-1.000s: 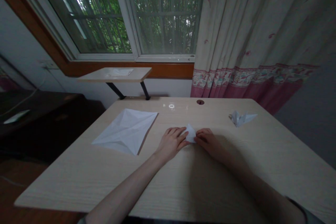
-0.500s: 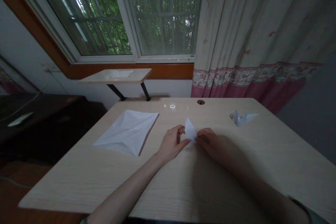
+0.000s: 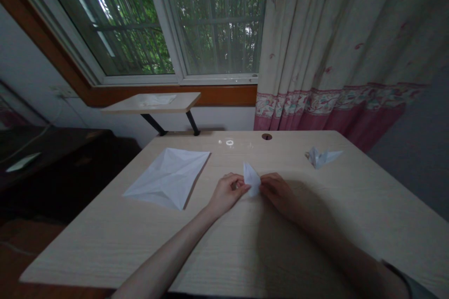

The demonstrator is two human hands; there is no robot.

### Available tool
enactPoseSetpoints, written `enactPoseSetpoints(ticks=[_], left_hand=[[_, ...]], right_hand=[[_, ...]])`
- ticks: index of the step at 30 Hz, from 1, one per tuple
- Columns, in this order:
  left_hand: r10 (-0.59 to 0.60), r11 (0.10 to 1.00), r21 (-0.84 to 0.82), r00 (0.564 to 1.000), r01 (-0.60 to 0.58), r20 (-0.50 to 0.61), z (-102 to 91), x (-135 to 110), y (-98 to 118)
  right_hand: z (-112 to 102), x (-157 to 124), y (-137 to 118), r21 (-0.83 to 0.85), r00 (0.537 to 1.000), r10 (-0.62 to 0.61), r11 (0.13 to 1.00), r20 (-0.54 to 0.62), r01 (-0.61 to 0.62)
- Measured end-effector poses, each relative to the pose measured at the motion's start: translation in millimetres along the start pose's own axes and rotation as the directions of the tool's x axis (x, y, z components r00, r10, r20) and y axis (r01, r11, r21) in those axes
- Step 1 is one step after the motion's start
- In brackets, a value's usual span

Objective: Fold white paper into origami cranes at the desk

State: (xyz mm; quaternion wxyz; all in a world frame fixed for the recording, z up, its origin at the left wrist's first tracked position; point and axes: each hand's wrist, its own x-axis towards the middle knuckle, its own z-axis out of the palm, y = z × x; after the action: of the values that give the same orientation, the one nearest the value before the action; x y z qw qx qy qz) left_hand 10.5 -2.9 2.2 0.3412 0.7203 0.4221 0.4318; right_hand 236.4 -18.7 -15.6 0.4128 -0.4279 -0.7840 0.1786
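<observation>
A small folded piece of white paper [image 3: 251, 182] stands point-up between my hands over the middle of the table. My left hand [image 3: 227, 191] pinches its left edge between thumb and fingers. On the right edge, my right hand [image 3: 278, 192] grips it with closed fingertips. Further right lies a folded paper crane [image 3: 321, 156] with its wings partly raised. To the left, a larger creased sheet of white paper [image 3: 170, 177] is spread on the table, its right edge lifted a little.
The pale wooden table [image 3: 217, 247] reaches the wall under the window. A small raised shelf [image 3: 182, 101] on black legs stands at its back left, with papers on it. A round cable hole [image 3: 267, 137] is near the back edge. A patterned curtain [image 3: 336, 56] hangs behind.
The left thumb and fingers have come together on the folded paper, which has turned slightly and sits a bit lower. The camera view has shifted a little.
</observation>
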Motion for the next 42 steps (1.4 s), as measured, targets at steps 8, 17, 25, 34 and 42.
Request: enactPoseSetpoints(ticks=[8, 17, 25, 34, 42], left_hand=[[-0.021, 1.0, -0.001, 1.0, 0.021, 0.014, 2.6, -2.6, 4.1], [0.008, 0.998, 0.066, 0.999, -0.011, 0.047, 3.4, -3.8, 8.0], [0.061, 0.995, 0.069, 0.997, -0.065, 0.048, 3.0, -4.4, 8.7], [0.012, 0.997, 0.08, 1.0, -0.014, 0.018, 1.0, -4.2, 4.8], [0.021, 0.999, 0.034, 0.999, -0.022, 0.042, 2.7, -5.8, 3.1]], right_hand=[[-1.8, 2.2, -2.9, -0.034, 0.999, -0.049, 0.998, 0.007, 0.049], [-0.6, -1.8, -2.5, -0.136, 1.0, -0.011, 0.991, -0.03, 0.007], [0.3, -5.0, -10.6, -0.323, 0.992, -0.126, 0.939, 0.0, 0.119], [-7.1, -3.2, -27.5, -0.274, 0.978, -0.156, 0.943, 0.142, 0.19], [-2.7, -5.3, -27.3, -0.341, 0.976, -0.144, 0.92, 0.16, 0.192]])
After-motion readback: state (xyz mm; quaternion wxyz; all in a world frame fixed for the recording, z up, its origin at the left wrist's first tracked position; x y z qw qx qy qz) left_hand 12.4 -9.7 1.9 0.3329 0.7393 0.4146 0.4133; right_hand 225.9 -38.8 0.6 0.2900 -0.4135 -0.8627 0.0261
